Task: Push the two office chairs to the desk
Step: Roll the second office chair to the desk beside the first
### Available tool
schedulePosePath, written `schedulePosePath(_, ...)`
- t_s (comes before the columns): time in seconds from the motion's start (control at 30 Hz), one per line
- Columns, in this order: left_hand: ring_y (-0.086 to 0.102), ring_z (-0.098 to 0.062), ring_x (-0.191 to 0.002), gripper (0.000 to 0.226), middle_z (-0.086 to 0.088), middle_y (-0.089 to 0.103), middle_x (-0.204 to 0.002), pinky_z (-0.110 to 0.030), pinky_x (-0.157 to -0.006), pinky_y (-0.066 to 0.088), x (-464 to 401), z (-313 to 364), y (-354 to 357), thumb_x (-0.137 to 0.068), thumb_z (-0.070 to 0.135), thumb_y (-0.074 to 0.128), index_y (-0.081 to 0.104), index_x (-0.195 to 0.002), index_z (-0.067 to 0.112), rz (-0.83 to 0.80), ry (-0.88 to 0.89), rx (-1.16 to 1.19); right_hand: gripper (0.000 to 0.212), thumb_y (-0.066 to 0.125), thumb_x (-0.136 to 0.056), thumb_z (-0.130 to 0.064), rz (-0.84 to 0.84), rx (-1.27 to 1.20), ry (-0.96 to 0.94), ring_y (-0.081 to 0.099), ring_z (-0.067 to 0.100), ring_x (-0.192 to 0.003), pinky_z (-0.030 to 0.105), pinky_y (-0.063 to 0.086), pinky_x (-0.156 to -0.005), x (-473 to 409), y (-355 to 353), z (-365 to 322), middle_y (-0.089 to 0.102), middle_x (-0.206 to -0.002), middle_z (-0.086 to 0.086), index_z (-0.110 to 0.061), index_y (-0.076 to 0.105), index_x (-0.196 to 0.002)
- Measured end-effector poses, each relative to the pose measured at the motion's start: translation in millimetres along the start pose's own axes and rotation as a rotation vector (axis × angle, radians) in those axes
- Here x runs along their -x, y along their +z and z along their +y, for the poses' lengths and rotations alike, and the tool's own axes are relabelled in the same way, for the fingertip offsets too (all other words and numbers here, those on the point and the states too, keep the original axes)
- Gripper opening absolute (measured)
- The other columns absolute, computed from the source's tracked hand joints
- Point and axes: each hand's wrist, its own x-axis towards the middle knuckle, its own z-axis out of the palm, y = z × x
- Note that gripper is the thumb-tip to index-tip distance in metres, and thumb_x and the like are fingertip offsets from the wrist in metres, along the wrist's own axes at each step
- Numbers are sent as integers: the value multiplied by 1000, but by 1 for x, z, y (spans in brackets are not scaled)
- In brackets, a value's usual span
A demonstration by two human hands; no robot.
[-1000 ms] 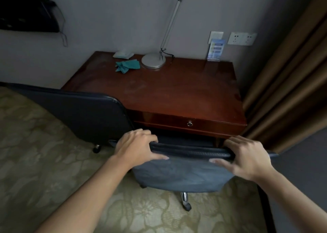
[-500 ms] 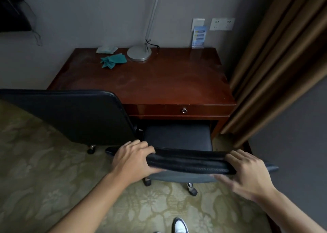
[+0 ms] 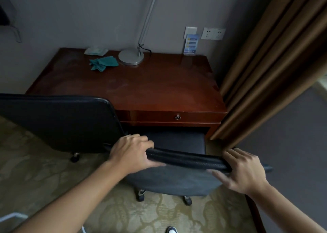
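Chair [image 3: 177, 178] backrest tipped nearer | left hand [image 3: 131, 153], right hand [image 3: 246, 171] gripping

— What is carried by the desk [image 3: 159, 87]?
— A lamp base [image 3: 131, 57], a crumpled teal cloth [image 3: 103, 64] just left of it, a pale packet [image 3: 95, 51] and a blue card [image 3: 190, 44] are seen along its far edge.
— And by the patterned carpet [image 3: 35, 176]?
— Chair castors [image 3: 141, 194] are borne near the desk.

One head-worn wide-angle view, looking forward and steeply down from standing height over the near chair's backrest [image 3: 187, 159]. It faces the counter [image 3: 141, 86] against the wall, close in, with the floor [image 3: 31, 176] and curtain [image 3: 276, 64] at the edges.
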Motion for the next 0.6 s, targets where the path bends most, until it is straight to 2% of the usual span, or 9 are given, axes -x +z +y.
schedulePosePath(0.1,59,-9,-70,74,16,60,-70,-27,-60,48,-21,-22,0,-64,97,36,71,-77,32,-4,-3,4,59,57,-78,-75,30,19,-1,45,16,-48,27,30,-44,-27,10,2,43,-54,-8,-21,46,-58)
schedulePosePath(0.27,62,-10,-67,79,15,62,-69,-28,-58,51,-58,-36,5,-64,97,32,72,-77,30,34,44,24,58,58,-78,-73,83,49,-42,51,16,-49,24,27,-44,-61,16,26,48,-54,-7,-20,50,-59)
schedulePosePath(0.37,61,-10,-66,81,15,61,-66,-28,-57,50,-74,-43,8,-65,97,30,71,-74,29,57,60,23,59,59,-79,-73,100,57,-52,50,16,-48,25,32,-41,-77,20,36,49,-54,-6,-18,51,-58)
schedulePosePath(0.6,63,-12,-61,83,11,61,-64,-27,-53,49,-92,-52,12,-66,96,34,73,-71,23,115,97,-12,56,65,-77,-69,206,79,-101,50,16,-45,22,28,-46,-92,25,47,51,-52,-4,-18,51,-57)
